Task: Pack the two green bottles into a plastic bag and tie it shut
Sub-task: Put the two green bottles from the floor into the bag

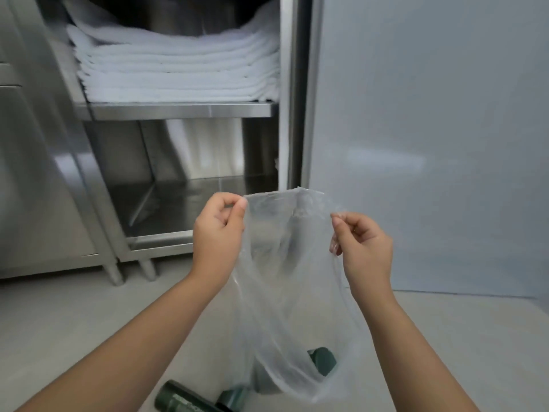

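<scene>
- A stainless-steel cabinet [98,162] stands open ahead, raised on short metal legs above a pale floor [74,322].
- Its upper shelf [181,110] carries one stack of folded white towels [178,66]; the compartment below it looks bare.
- A plain grey panel [430,129] fills the right side of the view, just beside the cabinet's right post.
- Two bare hands hold up one clear plastic bag [285,278] in front of the cabinet's lower compartment.
- The left hand [218,233] pinches the bag's top edge between thumb and forefinger, the other fingers curled in.
- The right hand [364,245] pinches the opposite top edge the same way, thumb against forefinger.
- The bag's mouth is stretched between the two pinches; its body hangs slack down toward the floor.
- Two dark green bottles lie on the floor below the bag.
- One green bottle [184,398] lies on its side at the lower edge of the view, left of the bag, partly cut off by the frame.
- The second green bottle [322,359] shows through the hanging film; whether it is inside the bag or behind it cannot be told.
</scene>
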### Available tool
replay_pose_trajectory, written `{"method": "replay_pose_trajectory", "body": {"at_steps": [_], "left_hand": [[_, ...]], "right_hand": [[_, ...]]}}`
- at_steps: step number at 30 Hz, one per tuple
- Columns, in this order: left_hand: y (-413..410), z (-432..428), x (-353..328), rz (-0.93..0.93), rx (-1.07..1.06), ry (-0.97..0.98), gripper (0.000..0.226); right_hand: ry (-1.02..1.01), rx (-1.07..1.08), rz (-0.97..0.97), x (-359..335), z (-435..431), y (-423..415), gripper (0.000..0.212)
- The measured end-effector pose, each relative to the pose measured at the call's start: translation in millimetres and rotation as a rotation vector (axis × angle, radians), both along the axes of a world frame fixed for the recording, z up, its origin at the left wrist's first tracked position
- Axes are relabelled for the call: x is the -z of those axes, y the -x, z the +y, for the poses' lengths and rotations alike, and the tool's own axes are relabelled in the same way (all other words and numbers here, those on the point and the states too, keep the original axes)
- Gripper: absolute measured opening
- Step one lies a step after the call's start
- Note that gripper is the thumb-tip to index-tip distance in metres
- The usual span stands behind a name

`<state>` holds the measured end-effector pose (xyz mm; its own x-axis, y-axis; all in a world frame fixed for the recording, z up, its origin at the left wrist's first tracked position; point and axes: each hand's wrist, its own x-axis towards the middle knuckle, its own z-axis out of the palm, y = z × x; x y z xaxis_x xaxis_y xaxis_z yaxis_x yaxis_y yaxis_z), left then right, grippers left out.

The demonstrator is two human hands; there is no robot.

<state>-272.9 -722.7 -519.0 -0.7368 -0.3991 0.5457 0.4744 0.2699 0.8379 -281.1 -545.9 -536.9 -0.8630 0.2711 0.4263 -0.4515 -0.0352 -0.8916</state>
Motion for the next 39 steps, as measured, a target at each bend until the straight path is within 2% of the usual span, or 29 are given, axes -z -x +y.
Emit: {"method": "replay_pose_trajectory", "body": {"at_steps": [9, 17, 22, 29, 39], "left_hand": [[-8, -180, -2, 0.038, -0.137, -0.070, 0.024], [9, -312, 14, 0.017, -0.219, -0.087, 0.025], [16, -377, 26, -0.025, -0.341, -0.084, 0.025], [12, -391, 71, -0.058, -0.407, -0.095, 0.024], [2, -336, 149, -0.212, -0.409, -0.163, 0.021]], "right_hand": [[-0.055, -0.152, -0.033, -11, -176, 11, 0.021], [-0.104, -0.226, -0.117, -1, -310, 46, 0.014], [-0.124, -0.296, -0.146, 9, -374, 69, 0.013], [-0.122, -0.400, -0.246, 66, -406, 86, 0.017], [-0.236, -0.539, -0.375, 159, -373, 104, 0.018]]}}
